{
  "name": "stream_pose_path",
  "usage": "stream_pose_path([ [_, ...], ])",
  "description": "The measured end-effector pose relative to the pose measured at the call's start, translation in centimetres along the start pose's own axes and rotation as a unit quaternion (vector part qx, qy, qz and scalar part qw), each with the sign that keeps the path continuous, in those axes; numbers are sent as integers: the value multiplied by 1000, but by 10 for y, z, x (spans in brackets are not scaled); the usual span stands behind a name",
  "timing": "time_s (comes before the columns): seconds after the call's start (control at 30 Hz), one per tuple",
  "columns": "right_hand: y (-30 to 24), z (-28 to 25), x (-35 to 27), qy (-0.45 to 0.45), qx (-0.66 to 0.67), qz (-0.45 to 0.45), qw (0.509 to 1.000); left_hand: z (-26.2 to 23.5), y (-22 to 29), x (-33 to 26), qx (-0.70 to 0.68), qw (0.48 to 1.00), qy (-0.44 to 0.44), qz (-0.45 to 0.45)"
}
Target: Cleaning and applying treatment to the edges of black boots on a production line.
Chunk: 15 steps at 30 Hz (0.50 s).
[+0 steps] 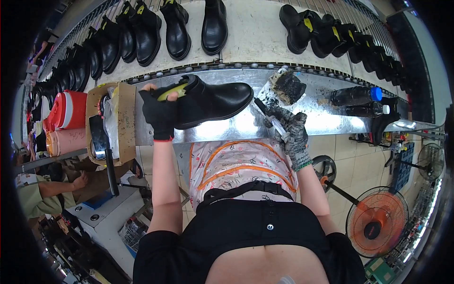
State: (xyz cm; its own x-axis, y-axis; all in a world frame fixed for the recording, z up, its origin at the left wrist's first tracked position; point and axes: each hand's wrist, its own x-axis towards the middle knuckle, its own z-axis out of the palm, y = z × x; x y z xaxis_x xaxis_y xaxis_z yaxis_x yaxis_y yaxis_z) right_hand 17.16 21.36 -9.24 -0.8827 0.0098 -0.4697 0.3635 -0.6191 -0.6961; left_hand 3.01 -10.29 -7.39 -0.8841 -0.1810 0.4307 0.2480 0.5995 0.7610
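A black leather ankle boot (220, 100) lies on its side above the metal ledge, toe to the right. My left hand (160, 112), in a black glove with bare fingertips, grips it at the shaft opening, where a yellow-green lining shows. My right hand (291, 132) wears a stained grey knit glove. Its fingers close around a slim tool with a pale handle (278, 127) and a dark end; the exact kind is unclear. The dark end points at the boot's toe, close to it. Just beyond this hand sits a black-smeared lump (288, 88), perhaps a sponge or cloth.
Black boots (146, 35) stand in rows on the conveyor (250, 28) beyond the ledge. Two dark bottles (352, 96) lie at right. At left are a cardboard box (125, 123) and a red jug (71, 110). An orange fan (377, 222) stands lower right; another person's hand (81, 180) shows lower left.
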Motion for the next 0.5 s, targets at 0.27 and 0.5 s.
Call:
stream_pose_path([
  [0.27, 0, 4, 2, -4, -35, -13, 999, -20, 44, -43, 129, 991, -21, 21],
  [0.5, -14, 24, -12, 1, -79, -81, 994, -34, 68, -66, 52, 977, -174, -109],
])
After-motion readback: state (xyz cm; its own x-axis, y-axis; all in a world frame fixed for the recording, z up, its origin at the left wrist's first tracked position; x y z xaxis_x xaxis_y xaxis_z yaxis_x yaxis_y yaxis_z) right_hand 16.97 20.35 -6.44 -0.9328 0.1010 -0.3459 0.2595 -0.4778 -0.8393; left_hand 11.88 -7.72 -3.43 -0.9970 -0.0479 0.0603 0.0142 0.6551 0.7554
